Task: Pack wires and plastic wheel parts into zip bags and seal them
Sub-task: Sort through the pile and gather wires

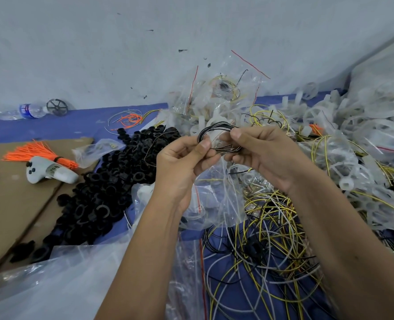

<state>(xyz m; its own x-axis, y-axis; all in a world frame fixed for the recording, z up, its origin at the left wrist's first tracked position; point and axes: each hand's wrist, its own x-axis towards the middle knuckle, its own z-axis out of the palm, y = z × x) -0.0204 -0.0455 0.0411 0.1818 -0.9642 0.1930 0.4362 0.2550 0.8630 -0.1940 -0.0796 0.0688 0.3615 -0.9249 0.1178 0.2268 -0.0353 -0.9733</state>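
A small coil of black wire [216, 131] is held up in the middle of the view between both hands. My left hand [182, 162] pinches its left side, and my right hand [260, 153] pinches its right side. A clear zip bag [214, 199] with a red seal strip hangs under my left hand, and whether that hand also holds it I cannot tell. Below lies a tangle of loose yellow, black and white wires [267, 245]. White plastic wheel parts [352, 139] are heaped at the right.
A pile of black plastic rings [108, 181] lies left of my hands. On the cardboard [11, 204] are orange cable ties [36, 153] and a white controller [50, 173]. Filled zip bags [216, 93] are stacked against the wall. A water bottle [30, 110] lies far left.
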